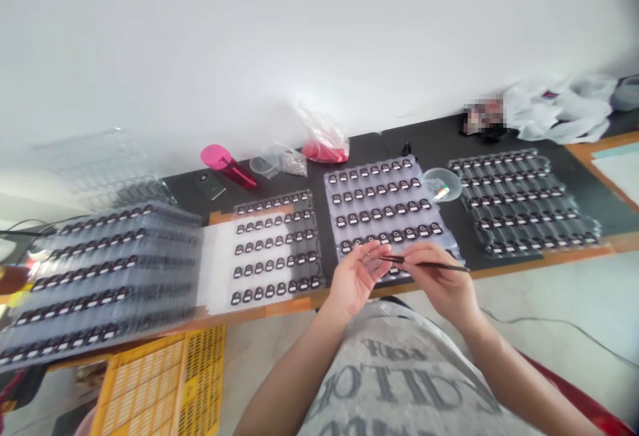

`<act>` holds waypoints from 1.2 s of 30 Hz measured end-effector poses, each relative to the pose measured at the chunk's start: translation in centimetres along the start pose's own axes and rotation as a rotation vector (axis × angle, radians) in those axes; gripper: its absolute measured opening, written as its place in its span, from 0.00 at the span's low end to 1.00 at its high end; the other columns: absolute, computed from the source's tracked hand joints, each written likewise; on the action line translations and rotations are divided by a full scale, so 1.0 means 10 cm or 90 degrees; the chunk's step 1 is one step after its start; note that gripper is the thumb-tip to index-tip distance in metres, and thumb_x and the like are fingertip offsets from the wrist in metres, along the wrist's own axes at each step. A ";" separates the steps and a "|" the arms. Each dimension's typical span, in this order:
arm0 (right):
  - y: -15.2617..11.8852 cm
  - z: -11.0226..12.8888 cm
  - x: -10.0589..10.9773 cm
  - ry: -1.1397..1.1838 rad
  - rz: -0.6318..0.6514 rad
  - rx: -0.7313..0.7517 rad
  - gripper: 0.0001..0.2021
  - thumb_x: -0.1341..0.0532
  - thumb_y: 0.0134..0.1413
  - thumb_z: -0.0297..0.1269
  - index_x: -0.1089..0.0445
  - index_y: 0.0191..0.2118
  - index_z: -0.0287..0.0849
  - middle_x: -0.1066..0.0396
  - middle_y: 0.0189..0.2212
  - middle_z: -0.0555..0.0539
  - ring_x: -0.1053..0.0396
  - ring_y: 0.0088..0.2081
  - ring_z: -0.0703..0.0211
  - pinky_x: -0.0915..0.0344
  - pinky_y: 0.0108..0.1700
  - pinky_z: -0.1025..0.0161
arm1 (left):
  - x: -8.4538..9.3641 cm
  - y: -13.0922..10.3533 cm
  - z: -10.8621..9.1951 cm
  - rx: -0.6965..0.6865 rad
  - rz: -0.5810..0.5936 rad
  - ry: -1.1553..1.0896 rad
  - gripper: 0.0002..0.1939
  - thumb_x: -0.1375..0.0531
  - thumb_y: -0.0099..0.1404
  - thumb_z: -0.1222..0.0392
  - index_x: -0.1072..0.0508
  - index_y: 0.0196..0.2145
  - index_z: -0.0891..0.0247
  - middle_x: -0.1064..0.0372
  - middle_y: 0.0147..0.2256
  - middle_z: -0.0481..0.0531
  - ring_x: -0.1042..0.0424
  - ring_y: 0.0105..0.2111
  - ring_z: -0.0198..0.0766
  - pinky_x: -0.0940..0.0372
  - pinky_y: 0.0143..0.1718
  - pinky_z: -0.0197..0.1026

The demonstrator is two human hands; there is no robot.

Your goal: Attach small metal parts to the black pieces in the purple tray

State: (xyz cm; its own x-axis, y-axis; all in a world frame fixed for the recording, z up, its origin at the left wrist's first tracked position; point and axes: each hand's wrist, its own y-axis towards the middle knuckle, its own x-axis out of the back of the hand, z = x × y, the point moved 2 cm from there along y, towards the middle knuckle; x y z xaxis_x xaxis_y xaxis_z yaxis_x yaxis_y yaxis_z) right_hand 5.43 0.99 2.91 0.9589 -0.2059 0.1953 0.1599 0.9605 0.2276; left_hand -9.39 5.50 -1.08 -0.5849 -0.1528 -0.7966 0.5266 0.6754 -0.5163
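Note:
My left hand [355, 278] is cupped at the table's near edge and holds a small pale part [372, 262] in its fingers. My right hand [440, 276] grips thin dark tweezers [424, 263], whose tip points left at that part. Both hands hover over the front rows of a clear plastic tray [387, 208] filled with several small black components. A small clear dish [442, 185] with tiny bits sits at that tray's right corner.
A similar tray [276, 249] lies to the left, another [524, 203] to the right, and a tall stack of trays [100, 276] at far left. A pink bottle [227, 164], plastic bags [323, 140] and a yellow crate [160, 383] are nearby.

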 end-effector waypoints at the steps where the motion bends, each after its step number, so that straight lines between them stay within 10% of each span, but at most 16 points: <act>1: 0.00 -0.02 0.04 0.028 -0.026 -0.012 0.05 0.40 0.50 0.28 0.31 0.34 0.45 0.32 0.36 0.45 0.32 0.38 0.57 0.29 0.37 0.59 | 0.00 0.01 0.01 0.002 -0.006 0.003 0.14 0.47 0.63 0.58 0.28 0.39 0.71 0.29 0.42 0.63 0.30 0.44 0.43 0.39 0.49 0.45; 18: 0.72 -0.92 1.13 0.036 -0.466 -0.051 0.09 0.36 0.44 0.37 0.32 0.33 0.40 0.31 0.26 0.51 0.28 0.28 0.61 0.29 0.38 0.57 | 0.00 0.04 0.14 0.037 -0.091 0.100 0.06 0.43 0.59 0.64 0.29 0.35 0.68 0.27 0.31 0.56 0.29 0.26 0.33 0.36 0.27 0.33; 27: 0.85 -1.13 1.20 0.074 -0.506 -0.062 0.11 0.35 0.41 0.38 0.33 0.32 0.39 0.32 0.24 0.53 0.29 0.26 0.62 0.29 0.38 0.56 | 0.01 -0.09 0.16 0.041 -0.098 0.075 0.05 0.41 0.58 0.63 0.31 0.32 0.68 0.30 0.25 0.53 0.33 0.22 0.31 0.43 0.21 0.31; 36: 0.73 -0.83 0.91 0.216 -0.467 -0.079 0.10 0.34 0.42 0.36 0.33 0.32 0.41 0.30 0.26 0.53 0.27 0.28 0.62 0.28 0.39 0.56 | 0.03 -0.13 0.07 0.027 -0.084 0.107 0.06 0.40 0.57 0.61 0.34 0.29 0.66 0.32 0.23 0.50 0.38 0.20 0.28 0.47 0.20 0.30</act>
State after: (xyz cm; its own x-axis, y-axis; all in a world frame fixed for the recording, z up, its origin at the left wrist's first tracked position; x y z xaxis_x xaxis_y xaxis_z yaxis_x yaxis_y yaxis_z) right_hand 17.24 7.65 -1.58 0.6164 -0.7413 -0.2655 0.7798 0.6216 0.0746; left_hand -9.79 4.08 -0.84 -0.7430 -0.1135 -0.6596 0.4619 0.6262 -0.6281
